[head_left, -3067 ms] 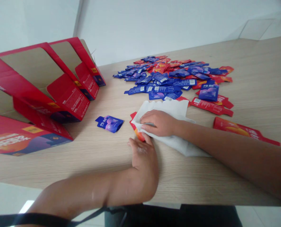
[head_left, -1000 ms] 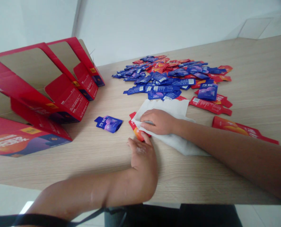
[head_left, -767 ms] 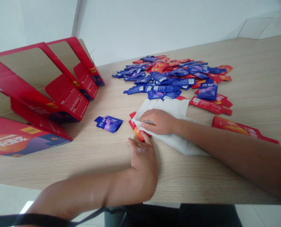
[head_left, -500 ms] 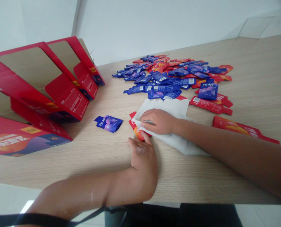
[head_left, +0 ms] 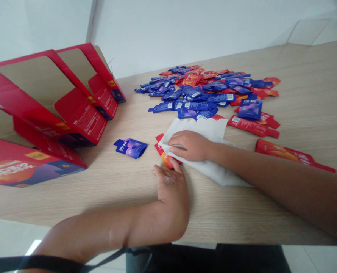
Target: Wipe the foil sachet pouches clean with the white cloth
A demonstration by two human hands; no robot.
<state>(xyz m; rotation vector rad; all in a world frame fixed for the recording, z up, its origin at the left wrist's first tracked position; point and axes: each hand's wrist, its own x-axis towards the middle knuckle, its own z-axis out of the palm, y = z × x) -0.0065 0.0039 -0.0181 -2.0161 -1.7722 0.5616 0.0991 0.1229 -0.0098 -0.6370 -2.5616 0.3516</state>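
Note:
My right hand (head_left: 189, 146) is closed on a white cloth (head_left: 205, 127) with a scalloped far edge, pressing it against the table. Under the cloth's left corner lies a small red and orange pouch (head_left: 166, 160), partly covered. My left hand (head_left: 172, 185) is bent at the wrist beside that pouch. One of its fingers touches the pouch's near edge, and the other visible fingers are apart from it, resting by the table. Left of both hands a single blue pouch (head_left: 131, 148) with a purple fruit print lies flat.
A heap of blue and red pouches (head_left: 197, 93) spreads at the back. One red pouch (head_left: 292, 153) lies near my right forearm. Red open cartons (head_left: 80, 121) stand in a row on the left of the wooden table (head_left: 242, 216). A white wall (head_left: 185, 34) rises behind.

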